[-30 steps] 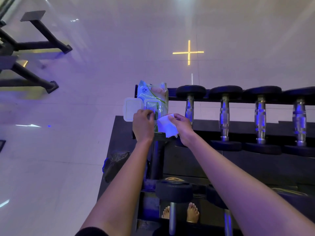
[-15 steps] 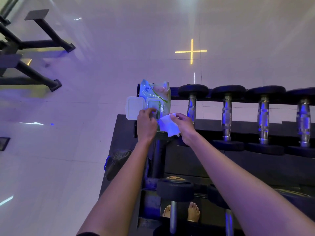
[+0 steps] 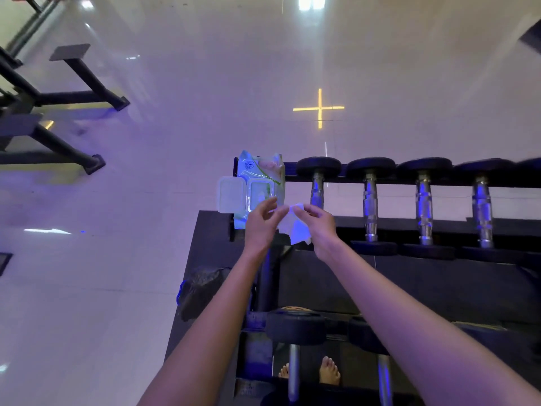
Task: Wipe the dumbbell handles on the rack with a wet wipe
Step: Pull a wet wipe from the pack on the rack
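**Wipe out of the pack, handles waiting**

The rack (image 3: 395, 183) is running across the right half of the view. Its upper row of dumbbells is lying side by side with the chrome handles facing the person. The nearest handle (image 3: 317, 191) is sitting just right of the wipe pack (image 3: 260, 171), which is standing at the rack's left end with its lid (image 3: 231, 194) hanging open. In front of the pack, the right hand (image 3: 320, 230) is pinching the top of the wet wipe (image 3: 297, 232), and the sheet is dangling crumpled below the fingers. The left hand (image 3: 260, 230) is reaching to the wipe's upper edge with fairly straight fingers; whether it is pinching or only touching is too blurred to tell.

The step in hand is probably spreading the sheet. It is worth opening it flat so it is wrapping round a handle rather than dabbing it, then starting at the nearest handle and working rightward.

Around this, the glossy floor (image 3: 117, 288) is reflecting lights, black equipment legs (image 3: 73, 98) are standing far left, and a dark mat (image 3: 205, 244) is lying under the rack. A lower-row dumbbell (image 3: 294, 329) is jutting toward the person, above a bare foot (image 3: 329, 373). Nothing is blocking the upper handles; the open lid is the one thing close enough for a forearm to be knocking.
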